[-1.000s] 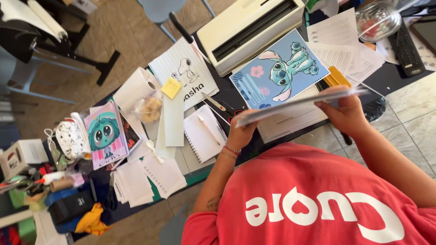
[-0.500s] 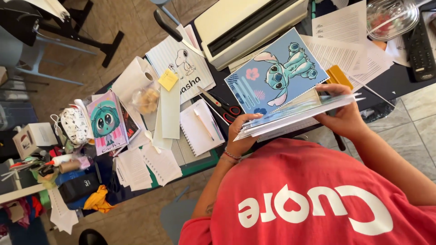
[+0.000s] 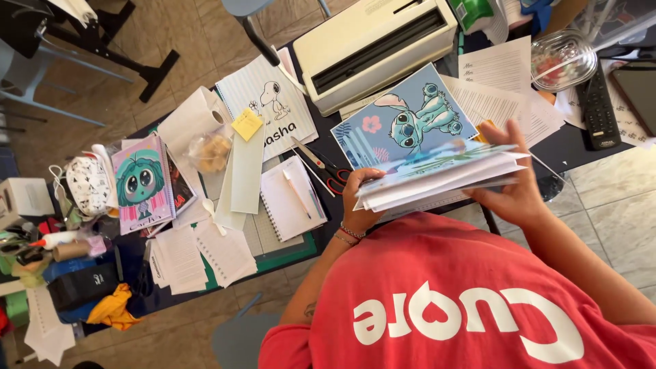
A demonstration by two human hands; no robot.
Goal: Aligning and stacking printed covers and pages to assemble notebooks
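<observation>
My left hand (image 3: 357,200), with a bracelet at the wrist, grips the left end of a stack of white sheets (image 3: 437,179). My right hand (image 3: 517,186) holds the stack's right end, fingers spread along its edge. The stack is held roughly level above the near edge of the dark table (image 3: 567,147), in front of my red shirt. A blue cover sheet with a cartoon creature (image 3: 403,123) lies on the table just behind the stack.
A cream binding machine (image 3: 376,41) stands at the back. Scissors (image 3: 324,171), a spiral notebook (image 3: 290,198), a cartoon dog cover (image 3: 270,102) and a pink cartoon cover (image 3: 140,181) lie to the left. Printed sheets (image 3: 499,78), a glass bowl (image 3: 564,58) and a remote (image 3: 600,109) are on the right.
The stack has come nearer to my chest and now shows its thick edge. Both hands have kept their grip on its ends.
</observation>
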